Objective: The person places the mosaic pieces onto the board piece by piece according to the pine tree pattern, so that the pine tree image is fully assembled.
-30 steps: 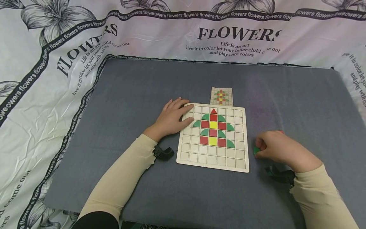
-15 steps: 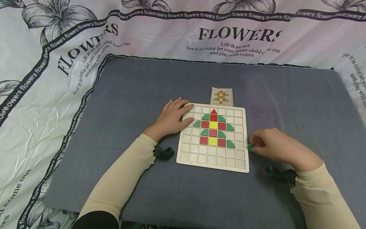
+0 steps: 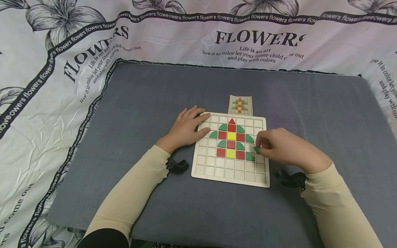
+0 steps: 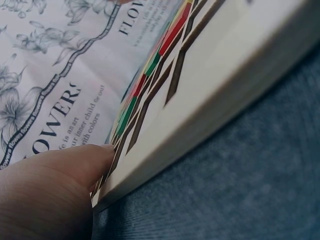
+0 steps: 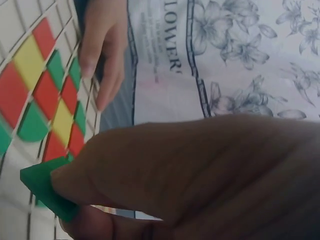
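A pale square grid board [image 3: 215, 171] lies on the grey table. Set in its cells are red squares [image 3: 221, 152], yellow squares [image 3: 231, 153], green quarter-round tiles [image 3: 249, 156] and a red triangle [image 3: 231, 121] at the top. My left hand [image 3: 185, 129] rests on the board's upper left edge with its fingers spread; its thumb [image 4: 95, 157] lies over the rim in the left wrist view. Above the right part of the grid, my right hand [image 3: 280, 148] pinches a green tile [image 5: 47, 185] between thumb and finger, tilted. My right fingers hide some right-hand cells.
A small card [image 3: 249, 100] printed with a similar coloured pattern touches the board's far edge, partly tucked behind it. The grey tabletop [image 3: 161, 89] surrounds the board. A white flower-printed cloth [image 3: 173, 41] hangs beyond the table's far and left edges.
My right hand has carried the green tile leftward from the table beside the board to above its right-hand cells. My left hand and the board have stayed put.
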`<action>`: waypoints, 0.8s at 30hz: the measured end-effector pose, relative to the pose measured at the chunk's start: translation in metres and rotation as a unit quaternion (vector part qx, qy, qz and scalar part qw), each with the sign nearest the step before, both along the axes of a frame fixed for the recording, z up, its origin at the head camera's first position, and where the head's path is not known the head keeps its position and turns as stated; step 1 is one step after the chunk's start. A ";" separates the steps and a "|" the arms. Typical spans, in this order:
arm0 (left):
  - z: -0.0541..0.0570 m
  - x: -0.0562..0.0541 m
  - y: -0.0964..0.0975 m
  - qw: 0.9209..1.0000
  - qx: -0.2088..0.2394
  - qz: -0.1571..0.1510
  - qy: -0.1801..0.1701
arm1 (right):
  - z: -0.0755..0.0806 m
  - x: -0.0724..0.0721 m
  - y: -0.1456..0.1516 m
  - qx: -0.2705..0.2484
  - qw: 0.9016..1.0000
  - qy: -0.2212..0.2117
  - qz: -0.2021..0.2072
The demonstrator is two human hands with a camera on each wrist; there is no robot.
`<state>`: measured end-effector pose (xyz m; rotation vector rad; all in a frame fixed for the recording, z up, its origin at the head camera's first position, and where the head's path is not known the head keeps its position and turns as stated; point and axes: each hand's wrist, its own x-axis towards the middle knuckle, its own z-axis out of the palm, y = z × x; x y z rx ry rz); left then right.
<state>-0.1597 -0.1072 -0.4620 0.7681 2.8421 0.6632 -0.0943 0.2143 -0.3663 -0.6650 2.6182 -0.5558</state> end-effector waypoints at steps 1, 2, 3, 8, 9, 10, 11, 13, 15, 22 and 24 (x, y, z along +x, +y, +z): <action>0.000 0.000 0.000 1.000 0.001 -0.001 0.000 | 0.001 -0.002 -0.003 -0.002 1.000 0.001 0.006; 0.000 0.000 -0.001 1.000 0.000 -0.002 0.000 | 0.002 -0.004 -0.007 -0.004 1.000 -0.001 0.011; 0.000 0.000 -0.001 1.000 0.000 -0.003 0.000 | 0.003 -0.005 -0.011 -0.006 1.000 -0.002 0.016; 0.000 0.000 -0.001 1.000 -0.001 -0.003 -0.001 | 0.005 -0.014 -0.030 -0.027 0.999 -0.001 0.046; -0.001 -0.001 -0.001 1.000 -0.001 -0.003 0.000 | 0.004 -0.016 -0.033 -0.032 0.998 0.002 0.054; -0.001 -0.001 -0.001 1.000 -0.001 -0.004 0.001 | 0.004 -0.018 -0.037 -0.035 0.998 0.003 0.059; -0.001 -0.001 -0.001 1.000 -0.001 -0.005 0.002 | 0.003 -0.020 -0.040 -0.038 0.997 0.003 0.065; -0.001 -0.002 0.000 1.000 -0.001 -0.006 0.003 | 0.003 -0.023 -0.047 -0.041 0.996 0.004 0.075; 0.000 -0.002 0.000 1.000 -0.001 -0.006 0.004 | 0.002 -0.025 -0.055 -0.040 0.996 0.005 0.082; -0.002 -0.001 -0.001 1.000 0.001 -0.006 0.015 | -0.003 -0.030 -0.081 -0.037 0.993 0.005 0.112; -0.003 0.000 -0.002 1.000 0.001 -0.005 0.016 | -0.007 -0.031 -0.087 -0.041 0.992 0.001 0.118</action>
